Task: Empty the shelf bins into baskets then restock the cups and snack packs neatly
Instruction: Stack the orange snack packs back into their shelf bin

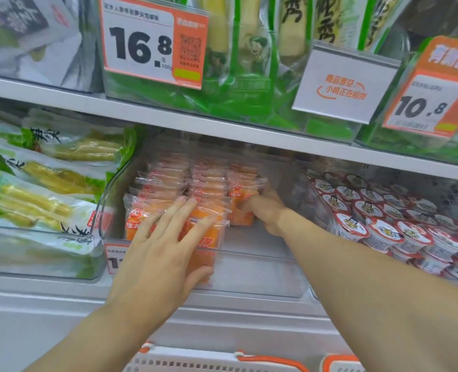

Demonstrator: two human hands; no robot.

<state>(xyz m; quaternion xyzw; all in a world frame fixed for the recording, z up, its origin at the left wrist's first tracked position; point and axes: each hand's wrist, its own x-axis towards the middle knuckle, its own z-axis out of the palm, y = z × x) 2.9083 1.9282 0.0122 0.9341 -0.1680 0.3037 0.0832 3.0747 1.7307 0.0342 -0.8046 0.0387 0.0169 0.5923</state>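
Note:
A clear plastic bin [262,280] on the lower shelf holds rows of orange snack packs [169,189] standing upright. My left hand [163,245] lies flat with fingers spread against the front packs of the left and middle rows. My right hand [265,210] reaches deep into the bin and grips the front pack of the right row [242,194]. To the right, another clear bin holds several red-and-white lidded cups [383,226]. The rim of a white basket with orange trim [222,363] shows at the bottom edge.
Green-and-yellow corn packs [42,183] fill the bin on the left. The upper shelf [169,114] carries green packs and price tags reading 16.8 [152,41] and 10.8 [426,103]. A second basket's corner [340,363] is at the bottom right.

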